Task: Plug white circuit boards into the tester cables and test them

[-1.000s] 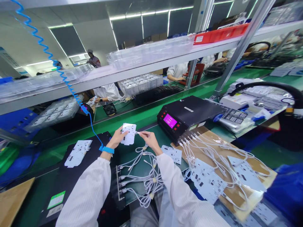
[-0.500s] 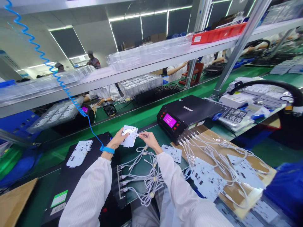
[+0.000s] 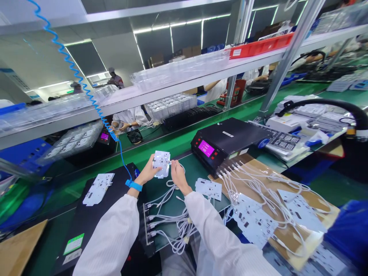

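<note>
In the head view my left hand, with a blue wrist strap above it, grips a white circuit board by its left side, thumb on the face. At the board's right edge my right hand pinches the plug of a white cable. The fingers mostly hide the plug, so I cannot tell how far it sits in the board. Below the hands lies a bundle of white cables, several plugged into a connector strip. Another white board rests right of my right forearm.
A black tester with a pink screen stands behind, its white cables running over cardboard to more boards. At left, a board lies on a black box. A coiled blue cord hangs to my wrist. A shelf crosses above.
The board is turned more upright and sits slightly further right in the view. My right hand has rotated, its knuckles now raised and its fingertips close against the board's edge.
</note>
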A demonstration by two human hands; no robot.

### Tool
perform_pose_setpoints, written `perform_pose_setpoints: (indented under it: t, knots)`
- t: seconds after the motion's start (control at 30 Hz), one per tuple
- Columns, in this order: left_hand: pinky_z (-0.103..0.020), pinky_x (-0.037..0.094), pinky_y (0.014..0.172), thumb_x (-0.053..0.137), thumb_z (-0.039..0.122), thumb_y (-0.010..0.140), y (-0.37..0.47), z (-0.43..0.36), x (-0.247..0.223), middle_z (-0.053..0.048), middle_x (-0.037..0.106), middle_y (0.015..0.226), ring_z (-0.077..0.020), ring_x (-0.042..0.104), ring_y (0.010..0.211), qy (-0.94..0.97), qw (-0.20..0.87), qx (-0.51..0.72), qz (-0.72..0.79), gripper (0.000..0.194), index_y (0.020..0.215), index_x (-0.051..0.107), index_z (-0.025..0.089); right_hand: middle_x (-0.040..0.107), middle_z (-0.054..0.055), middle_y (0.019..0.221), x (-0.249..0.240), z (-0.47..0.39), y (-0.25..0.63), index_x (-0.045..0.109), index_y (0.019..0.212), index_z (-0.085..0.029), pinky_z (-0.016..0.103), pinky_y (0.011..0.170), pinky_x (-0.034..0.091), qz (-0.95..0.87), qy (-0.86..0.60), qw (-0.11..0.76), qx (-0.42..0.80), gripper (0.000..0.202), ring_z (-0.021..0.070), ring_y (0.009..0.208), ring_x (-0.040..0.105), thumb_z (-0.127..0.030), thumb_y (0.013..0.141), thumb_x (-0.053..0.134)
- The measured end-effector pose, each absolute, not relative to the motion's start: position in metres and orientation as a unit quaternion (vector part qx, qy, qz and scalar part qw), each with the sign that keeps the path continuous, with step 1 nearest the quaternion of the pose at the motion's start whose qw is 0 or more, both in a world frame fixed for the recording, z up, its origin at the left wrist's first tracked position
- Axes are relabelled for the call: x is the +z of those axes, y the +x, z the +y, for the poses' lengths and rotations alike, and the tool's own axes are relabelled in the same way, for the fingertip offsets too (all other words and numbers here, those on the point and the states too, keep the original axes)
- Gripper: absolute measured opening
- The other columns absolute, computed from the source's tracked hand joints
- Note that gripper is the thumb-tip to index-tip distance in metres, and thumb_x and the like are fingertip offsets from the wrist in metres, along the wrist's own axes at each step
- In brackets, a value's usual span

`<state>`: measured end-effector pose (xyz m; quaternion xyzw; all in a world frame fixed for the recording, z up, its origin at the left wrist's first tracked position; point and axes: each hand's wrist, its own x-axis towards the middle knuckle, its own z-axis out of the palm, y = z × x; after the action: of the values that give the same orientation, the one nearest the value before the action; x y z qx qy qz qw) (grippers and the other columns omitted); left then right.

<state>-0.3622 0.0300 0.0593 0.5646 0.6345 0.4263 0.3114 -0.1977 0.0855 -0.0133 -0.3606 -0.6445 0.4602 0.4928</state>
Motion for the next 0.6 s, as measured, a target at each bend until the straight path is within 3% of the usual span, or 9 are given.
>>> perform_pose_setpoints:
  t: [0.07,0.17,0.4,0.6]
  knots:
    - [-0.041,0.052,0.102,0.069,0.017,0.078,-0.36,0.03,0.058,-0.008,0.071,0.118,-0.0259,0.069,0.11,0.578,0.278,0.399,0.656,0.057,0.131,0.048,0.02,0.05,-0.007,0.06,-0.012,0.08,-0.203,0.045,0.093,-0.028,0.031,0.059,0.039,-0.652,-0.351,0.48,0.469,0.029,0.0191,0.054,0.05,-0.055,0.104,0.04]
    - [-0.037,0.052,0.094,0.062,0.011,0.08,-0.354,0.028,0.059,-0.006,0.073,0.109,-0.0247,0.07,0.101,0.593,0.238,0.362,0.679,0.051,0.128,0.048,0.02,0.054,-0.005,0.066,-0.01,0.077,-0.211,0.045,0.097,-0.028,0.03,0.059,0.04,-0.654,-0.338,0.483,0.474,0.021,0.0198,0.057,0.054,-0.045,0.104,0.035]
    - [-0.028,0.05,0.08,0.063,0.016,0.087,-0.342,0.027,0.067,-0.006,0.076,0.103,-0.0234,0.073,0.092,0.626,0.203,0.303,0.689,0.031,0.117,0.056,0.022,0.073,0.006,0.098,-0.005,0.072,-0.221,0.068,0.095,-0.024,0.034,0.085,0.054,-0.649,-0.287,0.527,0.469,0.023,0.0209,0.089,0.068,-0.042,0.098,0.054]
    - [-0.028,0.049,0.074,0.065,0.017,0.088,-0.342,0.03,0.064,-0.007,0.076,0.096,-0.025,0.073,0.089,0.627,0.186,0.279,0.703,0.023,0.11,0.06,0.02,0.071,0.007,0.097,-0.004,0.07,-0.221,0.075,0.098,-0.023,0.033,0.083,0.056,-0.628,-0.297,0.588,0.415,0.022,0.0195,0.085,0.067,-0.036,0.099,0.058]
